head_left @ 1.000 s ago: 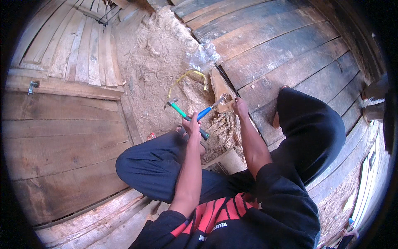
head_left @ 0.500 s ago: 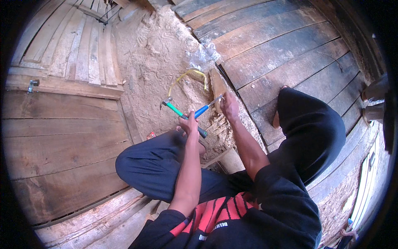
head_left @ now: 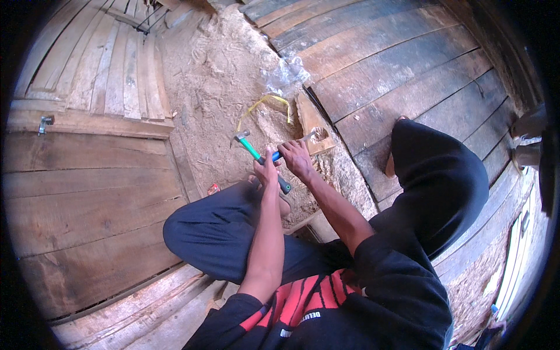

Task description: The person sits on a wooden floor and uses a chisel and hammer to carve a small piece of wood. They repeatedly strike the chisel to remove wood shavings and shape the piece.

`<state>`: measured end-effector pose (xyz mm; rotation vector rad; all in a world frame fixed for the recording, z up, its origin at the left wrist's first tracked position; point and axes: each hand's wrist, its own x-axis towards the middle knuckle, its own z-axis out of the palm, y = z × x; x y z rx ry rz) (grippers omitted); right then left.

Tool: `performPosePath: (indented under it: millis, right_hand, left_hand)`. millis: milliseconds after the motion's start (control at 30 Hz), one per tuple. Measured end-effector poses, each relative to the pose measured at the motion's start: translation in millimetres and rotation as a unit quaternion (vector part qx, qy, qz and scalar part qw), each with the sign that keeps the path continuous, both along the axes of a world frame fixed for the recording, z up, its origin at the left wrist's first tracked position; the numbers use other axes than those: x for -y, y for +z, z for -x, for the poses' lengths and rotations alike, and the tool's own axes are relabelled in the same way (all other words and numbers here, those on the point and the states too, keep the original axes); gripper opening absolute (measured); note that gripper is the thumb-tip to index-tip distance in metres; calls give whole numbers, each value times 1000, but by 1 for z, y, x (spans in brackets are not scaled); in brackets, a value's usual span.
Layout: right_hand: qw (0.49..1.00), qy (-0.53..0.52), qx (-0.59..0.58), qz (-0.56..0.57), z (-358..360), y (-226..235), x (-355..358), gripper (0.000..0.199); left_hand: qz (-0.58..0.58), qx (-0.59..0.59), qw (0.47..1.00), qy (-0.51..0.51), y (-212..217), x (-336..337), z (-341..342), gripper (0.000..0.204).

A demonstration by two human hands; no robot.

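Note:
My left hand [head_left: 266,171] is closed round a claw hammer [head_left: 249,147] with a green shaft and a dark grip end. The hammer's metal head points away to the far left. My right hand [head_left: 297,158] is wrapped round a chisel with a blue handle [head_left: 276,155]. The handle's butt lies against my left fingers; whether they also grip it, I cannot tell. From beyond my right hand the chisel's narrow metal blade [head_left: 308,136] sticks out over a wooden piece [head_left: 307,115] with a hollow cut near its close end. The wood lies on the ground among shavings.
A yellow strap [head_left: 262,100] and crumpled clear plastic [head_left: 287,76] lie on the sawdust-covered ground [head_left: 204,87]. A raised plank floor [head_left: 379,64] borders it on the right, a plank surface [head_left: 87,186] on the left. A small red wrapper [head_left: 213,189] lies near my left knee.
My right hand has moved left and nearer, from the blade's tip to the chisel's handle. More of the wooden piece and its hollow now shows. My left hand has barely moved.

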<state>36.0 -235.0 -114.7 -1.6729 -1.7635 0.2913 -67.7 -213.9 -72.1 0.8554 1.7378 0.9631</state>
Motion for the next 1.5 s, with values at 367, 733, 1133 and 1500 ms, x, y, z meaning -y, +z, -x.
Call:
performPosePath:
  millis: [367, 733, 1133, 1500]
  right_hand:
    - [996, -54, -69, -29, -8, 4, -14, 19]
    - [982, -107, -148, -55, -24, 18, -19, 18]
    - [976, -124, -167, -60, -32, 18, -19, 23]
    - [979, -111, -160, -66, -35, 15, -25, 18]
  left_hand:
    - [-50, 127, 989, 58, 56, 45, -2, 37]
    - [-163, -261, 937, -165, 41, 64, -4, 43]
    - [-78, -390, 875, -277, 62, 61, -6, 44]
    - [-129, -355, 895, -239, 74, 60, -13, 42]
